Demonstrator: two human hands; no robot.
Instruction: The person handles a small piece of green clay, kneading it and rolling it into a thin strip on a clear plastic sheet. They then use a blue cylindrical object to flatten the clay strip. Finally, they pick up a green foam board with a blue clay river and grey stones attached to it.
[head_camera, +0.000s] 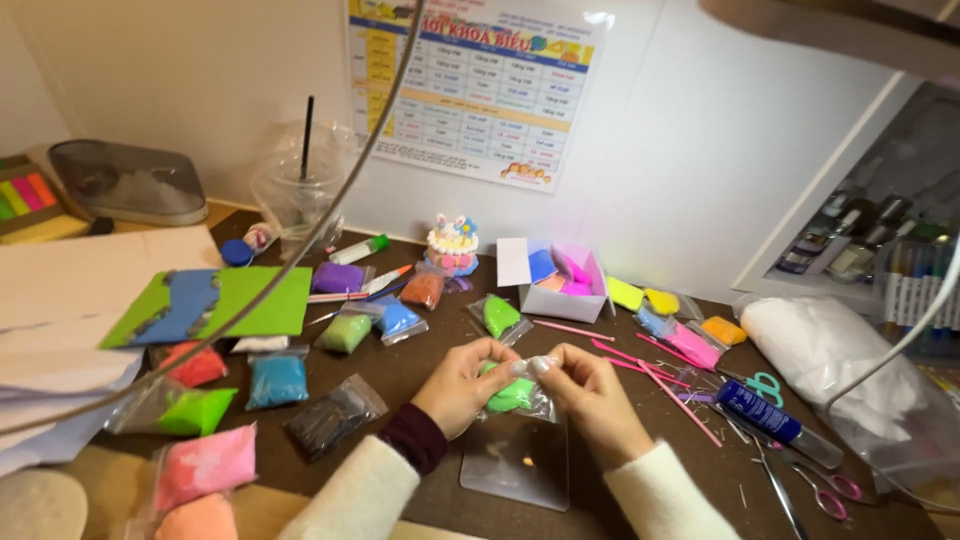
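I pinch a small clear bag of green clay (514, 393) between my left hand (463, 385) and right hand (592, 400), fingers closed on its top, above a clear plastic sheet (517, 463) near the counter's (420, 490) front edge. A white box (565, 285) behind holds pink and blue clay bags.

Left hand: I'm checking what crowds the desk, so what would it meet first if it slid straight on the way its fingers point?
The left hand points right; past the green clay bag it pinches, it would probably meet the right hand.
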